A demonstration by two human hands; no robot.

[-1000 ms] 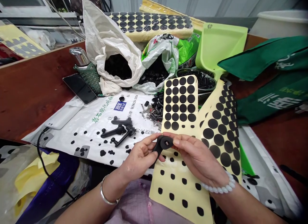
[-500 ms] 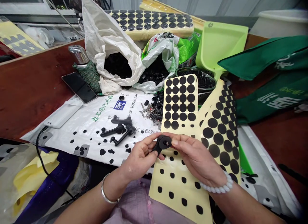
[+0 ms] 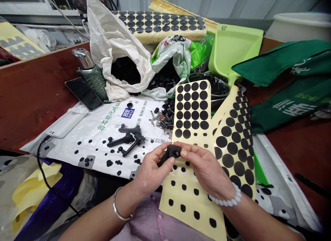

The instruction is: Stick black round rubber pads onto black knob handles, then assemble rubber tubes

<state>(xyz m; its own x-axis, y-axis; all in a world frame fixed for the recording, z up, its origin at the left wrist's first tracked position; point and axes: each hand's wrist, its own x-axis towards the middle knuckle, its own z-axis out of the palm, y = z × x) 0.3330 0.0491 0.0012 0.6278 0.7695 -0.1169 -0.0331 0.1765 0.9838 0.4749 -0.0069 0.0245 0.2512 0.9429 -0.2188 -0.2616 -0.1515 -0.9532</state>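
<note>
A black crank handle point(image 3: 174, 151) with a round, ring-shaped end is held above the sticker sheet. My left hand point(image 3: 153, 167) is closed around its arm, thumb along the near side. At the right edge of the round end, my right hand point(image 3: 208, 166) pinches with thumb and forefinger. Under my hands lies a yellow backing sheet point(image 3: 178, 194) with rows of black round stickers; its lower part has only small black dots. Several similar black crank handles point(image 3: 130, 139) rest in a loose pile on the white sack to the left.
Small metal and black parts point(image 3: 165, 116) are heaped behind my hands. Open bags of black parts, a white one point(image 3: 103, 37) and a green one point(image 3: 183, 51), stand farther back. A phone point(image 3: 84, 93), a light green dustpan point(image 3: 236, 44) and another sticker sheet point(image 3: 234, 156) surround the work area.
The crank handle has shifted and tilted slightly in my hands, and my left thumb has moved up onto its round end. My right hand keeps its pinch at the edge.
</note>
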